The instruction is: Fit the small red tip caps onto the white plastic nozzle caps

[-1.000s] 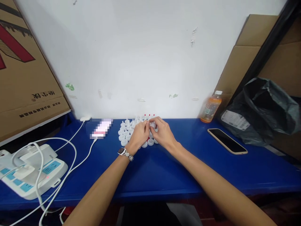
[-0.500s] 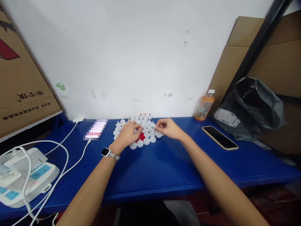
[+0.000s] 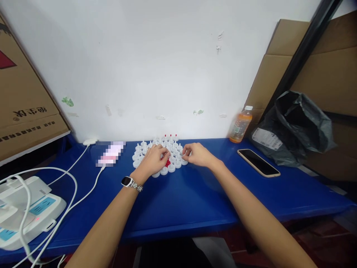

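Observation:
A cluster of white nozzle caps (image 3: 171, 168), round with thin upright spouts, stands on the blue table. Small red tips (image 3: 167, 163) lie in a heap among them, partly covered by my left hand (image 3: 155, 158). That hand arches over the cluster, thumb and forefinger close together; whatever they hold is too small to make out. At the cluster's right edge, my right hand (image 3: 196, 154) has its thumb and fingers closed at a white nozzle cap (image 3: 183, 161). Three caps at the back carry red tips (image 3: 170, 135) on their spouts.
On the left are a power strip (image 3: 41, 208) with white cables and a charging phone (image 3: 110, 153), blurred out. To the right are a dark phone (image 3: 259, 162), an orange drink bottle (image 3: 241, 124) and a grey plastic bag (image 3: 295, 130). A white wall (image 3: 156, 74) backs the table.
My right hand has lowered slightly, its fingertips now down at the outermost cap. My left hand has stayed nearly in place over the red tips. The whole view has shifted a little.

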A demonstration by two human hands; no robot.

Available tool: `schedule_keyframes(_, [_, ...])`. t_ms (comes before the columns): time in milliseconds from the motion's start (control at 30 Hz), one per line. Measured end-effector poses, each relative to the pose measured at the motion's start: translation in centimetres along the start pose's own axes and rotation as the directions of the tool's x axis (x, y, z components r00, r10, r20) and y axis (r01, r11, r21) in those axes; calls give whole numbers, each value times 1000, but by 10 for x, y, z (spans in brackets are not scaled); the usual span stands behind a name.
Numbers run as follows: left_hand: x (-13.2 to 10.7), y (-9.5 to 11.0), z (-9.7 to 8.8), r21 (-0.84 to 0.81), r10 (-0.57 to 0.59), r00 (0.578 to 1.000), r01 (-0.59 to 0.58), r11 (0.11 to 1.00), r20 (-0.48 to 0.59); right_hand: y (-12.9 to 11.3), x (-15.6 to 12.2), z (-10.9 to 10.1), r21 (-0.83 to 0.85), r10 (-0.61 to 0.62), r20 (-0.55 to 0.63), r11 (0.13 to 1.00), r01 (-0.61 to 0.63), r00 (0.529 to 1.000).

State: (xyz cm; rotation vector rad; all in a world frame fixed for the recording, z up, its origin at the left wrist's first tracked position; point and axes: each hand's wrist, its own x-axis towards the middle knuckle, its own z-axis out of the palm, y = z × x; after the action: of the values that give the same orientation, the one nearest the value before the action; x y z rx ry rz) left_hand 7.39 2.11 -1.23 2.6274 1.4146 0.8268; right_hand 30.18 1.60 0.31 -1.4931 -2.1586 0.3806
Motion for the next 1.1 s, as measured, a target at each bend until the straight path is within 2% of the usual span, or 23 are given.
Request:
schedule_keyframes(133, [2, 0, 1, 16, -8, 1000, 8, 1000, 1, 3, 15, 1, -24, 31, -78, 999, -33, 996])
schedule_keyframes(267, [2, 1, 3, 13, -11, 1000, 10, 1000, 16, 15, 56, 7, -23, 119, -192, 992, -126, 974])
schedule_keyframes(433, [4, 4, 7, 16, -9, 1000, 9, 1000, 19, 30, 117, 32, -58, 328, -188, 937, -344, 926])
schedule_keyframes(533, [6, 7, 9, 37, -12, 1000, 12, 999, -3, 33, 137, 45, -79, 351, -169, 927, -368, 921])
schedule_keyframes(733, [8, 8, 12, 24, -22, 999, 22, 999, -24, 32, 142, 47, -65, 328, -182, 937, -344, 927])
schedule_keyframes(933, [7, 1, 15, 4, -37, 999, 38, 999, -34, 32, 150, 48, -74, 378, -162, 916, -394, 911])
schedule_keyframes(1100, [7, -3, 15, 0, -60, 997, 60, 998, -49, 24, 151, 49, -59, 331, -163, 937, -344, 929])
